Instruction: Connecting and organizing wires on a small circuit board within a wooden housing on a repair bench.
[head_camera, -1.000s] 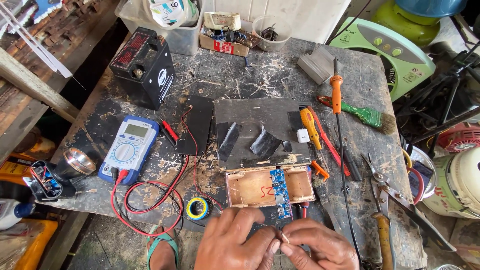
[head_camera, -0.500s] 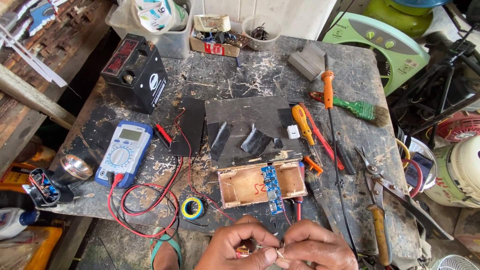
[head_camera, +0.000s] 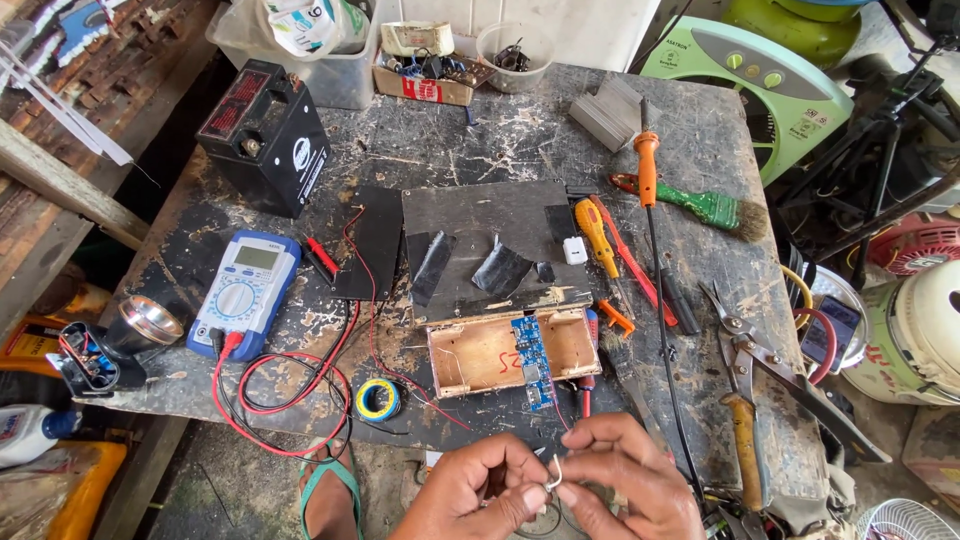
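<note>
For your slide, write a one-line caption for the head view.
Both hands pinch a small wire below an open wooden box on a cluttered workbench.

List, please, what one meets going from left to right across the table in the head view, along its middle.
Flashlight → multimeter → tape roll → wooden box → yellow screwdriver → soldering iron → snips.
</note>
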